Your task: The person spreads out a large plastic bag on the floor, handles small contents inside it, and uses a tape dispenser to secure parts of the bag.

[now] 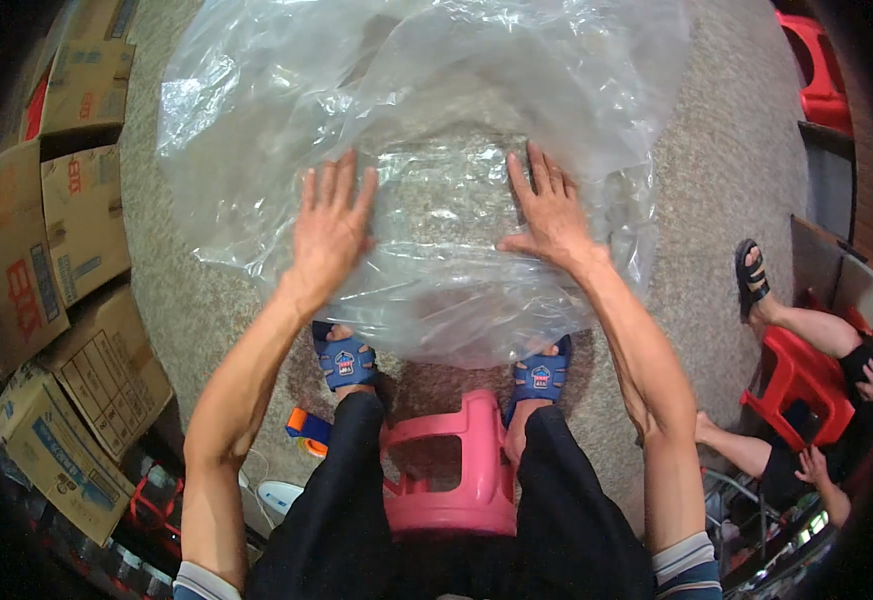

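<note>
A large sheet of clear, crinkled plastic film (pixel 437 265) is spread over the floor in front of my feet; whether it is a bag or a single layer I cannot tell. My left hand (pixel 329 225) lies on its left part, palm down, fingers stretched out and pointing away from me. On the right part, my right hand (pixel 555 215) rests likewise with its fingers spread and the thumb turned inward. Between the two hands the film looks flatter and shiny, with the floor showing through. Farther off and to both sides it puffs up in loose folds.
Cardboard boxes (pixel 87 220) are stacked along the left. A pink plastic stool (pixel 452 515) stands between my legs, and an orange and blue tape dispenser (pixel 309 432) lies by my left foot. At right, another person (pixel 822 330) sits near a red stool (pixel 802 385).
</note>
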The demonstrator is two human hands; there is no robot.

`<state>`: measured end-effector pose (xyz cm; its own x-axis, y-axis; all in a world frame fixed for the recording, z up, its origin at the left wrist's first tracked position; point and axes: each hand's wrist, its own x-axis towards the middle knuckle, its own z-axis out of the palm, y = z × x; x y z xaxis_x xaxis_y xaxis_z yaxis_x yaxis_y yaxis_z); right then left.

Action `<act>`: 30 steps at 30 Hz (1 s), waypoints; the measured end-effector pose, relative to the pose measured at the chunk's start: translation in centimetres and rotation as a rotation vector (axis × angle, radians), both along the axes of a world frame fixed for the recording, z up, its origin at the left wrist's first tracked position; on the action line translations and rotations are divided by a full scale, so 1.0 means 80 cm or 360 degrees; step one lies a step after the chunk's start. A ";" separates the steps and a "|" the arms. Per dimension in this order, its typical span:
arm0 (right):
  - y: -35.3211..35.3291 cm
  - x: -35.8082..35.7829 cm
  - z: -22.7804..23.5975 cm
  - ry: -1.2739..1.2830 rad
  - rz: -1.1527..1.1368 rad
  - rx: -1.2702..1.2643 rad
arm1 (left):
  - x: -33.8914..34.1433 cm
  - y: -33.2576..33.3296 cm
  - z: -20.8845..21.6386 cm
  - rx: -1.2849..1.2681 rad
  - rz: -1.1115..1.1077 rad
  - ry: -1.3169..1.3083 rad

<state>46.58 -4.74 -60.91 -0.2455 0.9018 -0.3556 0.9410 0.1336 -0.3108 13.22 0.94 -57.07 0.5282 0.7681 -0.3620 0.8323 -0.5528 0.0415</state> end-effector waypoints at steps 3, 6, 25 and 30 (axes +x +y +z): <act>-0.007 0.009 -0.003 0.0024 -0.0029 -0.0003 | 0.062 -0.046 -0.005 -0.0088 -0.0309 -0.0365; -0.006 0.005 -0.001 0.0118 -0.0046 -0.0030 | 0.077 -0.084 -0.018 -0.0361 -0.0579 -0.0476; -0.122 0.002 0.033 0.0313 -0.0474 0.0214 | 0.082 -0.043 -0.038 -0.0209 -0.0193 -0.0669; -0.137 -0.001 0.031 0.0218 -0.0438 0.0075 | 0.077 -0.070 -0.033 -0.0087 -0.0312 -0.0589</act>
<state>46.49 -15.70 -58.44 -0.0326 0.9559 -0.2920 0.8937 -0.1029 -0.4367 19.39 -4.69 -59.74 0.7645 0.6250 -0.1579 0.6350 -0.6879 0.3516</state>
